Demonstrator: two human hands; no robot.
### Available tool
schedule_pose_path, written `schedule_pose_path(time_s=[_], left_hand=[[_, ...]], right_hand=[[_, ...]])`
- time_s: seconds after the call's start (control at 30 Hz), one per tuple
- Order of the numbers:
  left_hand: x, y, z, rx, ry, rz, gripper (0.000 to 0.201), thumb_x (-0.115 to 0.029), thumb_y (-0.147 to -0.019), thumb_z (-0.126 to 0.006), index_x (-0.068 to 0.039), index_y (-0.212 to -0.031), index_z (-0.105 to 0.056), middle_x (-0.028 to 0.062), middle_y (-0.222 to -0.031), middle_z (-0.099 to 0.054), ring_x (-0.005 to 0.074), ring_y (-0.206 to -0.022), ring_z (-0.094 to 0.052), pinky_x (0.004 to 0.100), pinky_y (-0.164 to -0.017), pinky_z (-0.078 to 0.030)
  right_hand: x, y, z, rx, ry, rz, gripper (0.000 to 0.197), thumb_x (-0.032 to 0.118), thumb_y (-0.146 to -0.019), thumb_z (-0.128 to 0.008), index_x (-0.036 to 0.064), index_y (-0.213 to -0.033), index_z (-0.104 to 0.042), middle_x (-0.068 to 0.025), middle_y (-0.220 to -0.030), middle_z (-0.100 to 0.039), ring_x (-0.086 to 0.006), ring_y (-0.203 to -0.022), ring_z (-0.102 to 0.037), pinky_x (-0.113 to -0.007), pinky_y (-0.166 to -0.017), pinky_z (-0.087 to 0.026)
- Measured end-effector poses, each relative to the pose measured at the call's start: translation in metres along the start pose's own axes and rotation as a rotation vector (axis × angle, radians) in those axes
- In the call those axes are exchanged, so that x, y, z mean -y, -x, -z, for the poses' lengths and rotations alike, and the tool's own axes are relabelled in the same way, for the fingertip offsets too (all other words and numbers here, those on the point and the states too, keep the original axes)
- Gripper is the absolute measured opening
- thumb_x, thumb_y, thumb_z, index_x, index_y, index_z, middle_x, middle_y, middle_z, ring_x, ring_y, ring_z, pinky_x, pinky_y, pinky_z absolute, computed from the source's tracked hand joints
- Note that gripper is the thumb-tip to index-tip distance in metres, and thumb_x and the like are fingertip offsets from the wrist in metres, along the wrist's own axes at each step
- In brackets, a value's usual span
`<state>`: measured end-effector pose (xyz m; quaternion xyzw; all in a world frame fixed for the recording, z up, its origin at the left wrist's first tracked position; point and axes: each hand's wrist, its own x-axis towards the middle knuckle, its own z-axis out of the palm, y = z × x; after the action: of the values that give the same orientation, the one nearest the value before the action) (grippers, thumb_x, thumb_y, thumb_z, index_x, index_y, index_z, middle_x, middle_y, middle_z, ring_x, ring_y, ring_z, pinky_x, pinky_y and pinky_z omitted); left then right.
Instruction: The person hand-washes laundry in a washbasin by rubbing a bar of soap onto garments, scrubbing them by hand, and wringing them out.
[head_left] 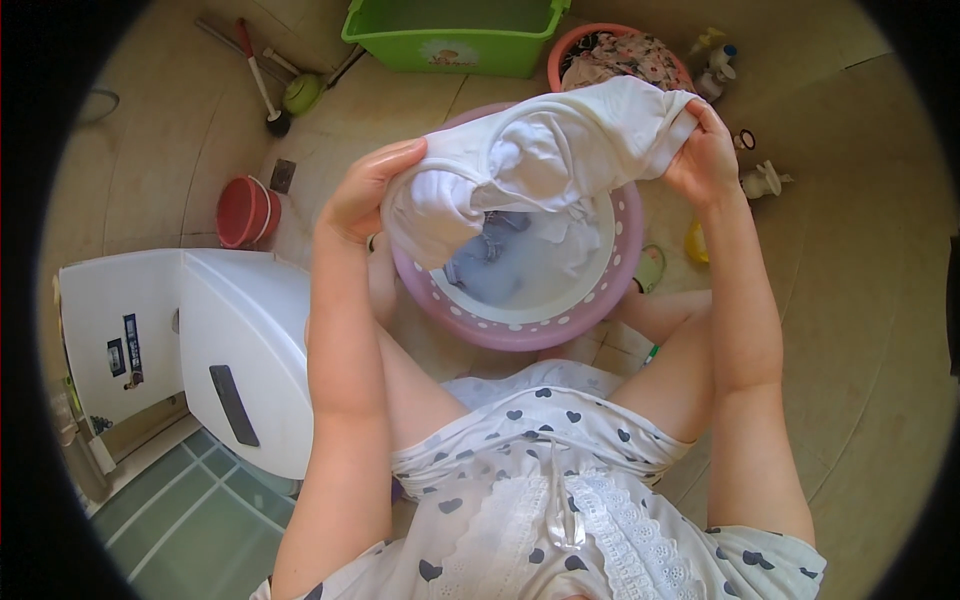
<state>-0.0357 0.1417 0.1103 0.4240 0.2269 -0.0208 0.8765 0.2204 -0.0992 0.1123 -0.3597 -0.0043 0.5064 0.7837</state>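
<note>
Printed emblem (449, 53) on green tub (520, 55), dark labels (131, 340) on white panel (90, 310), wording too small to read

The tiled floor (400, 100) carries a pink basin (627, 235) near mid-frame, a green tub (500, 53) at the top edge, a coral basin (556, 58) just right of the tub, and a red bucket (240, 215) at upper left.

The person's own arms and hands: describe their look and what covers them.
The left hand and right hand are bare, without gloves. Both forearms are uncovered; short white fabric sleeves printed with dark hearts end above the elbows.
</note>
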Motion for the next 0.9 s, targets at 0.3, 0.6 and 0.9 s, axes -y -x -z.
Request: schedule_pose_path(time_s=[0.3, 0.6, 0.9], left_hand=[[0.011, -0.015, -0.028, -0.22, -0.328, -0.329, 0.034, -0.023, -0.091, -0.044, 0.003, -0.111, -0.053, 0.0073, -0.101, -0.059, 0.0138, -0.091, -0.055, 0.0256, -0.082, -0.043], [0.019, -0.018, -0.03, -0.049, -0.461, -0.476, 0.029, -0.025, -0.09, -0.048, 0.0, -0.1, -0.059, 0.0021, -0.092, -0.06, 0.0084, -0.084, -0.054, 0.0222, -0.077, -0.042], [0.025, -0.027, -0.038, 0.102, -0.243, -0.282, 0.032, -0.029, -0.089, -0.05, -0.001, -0.102, -0.059, 0.002, -0.092, -0.061, 0.0079, -0.082, -0.055, 0.0227, -0.075, -0.043]], right_hand=[[-0.012, 0.017, 0.002, 0.28, 0.63, -0.106, 0.045, 0.023, -0.077, -0.056, -0.0007, -0.115, -0.049, -0.0061, -0.105, -0.055, -0.0147, -0.096, -0.05, -0.029, -0.083, -0.039], [-0.065, 0.007, -0.012, 0.057, 0.543, -0.354, 0.06, 0.043, -0.075, -0.063, -0.0014, -0.114, -0.05, -0.0113, -0.102, -0.058, -0.0197, -0.094, -0.054, -0.03, -0.077, -0.044], [-0.077, 0.001, -0.018, 0.143, 1.455, 0.261, 0.055, 0.014, -0.072, -0.063, 0.0041, -0.122, -0.045, -0.0113, -0.121, -0.05, -0.0185, -0.107, -0.051, -0.032, -0.083, -0.043]])
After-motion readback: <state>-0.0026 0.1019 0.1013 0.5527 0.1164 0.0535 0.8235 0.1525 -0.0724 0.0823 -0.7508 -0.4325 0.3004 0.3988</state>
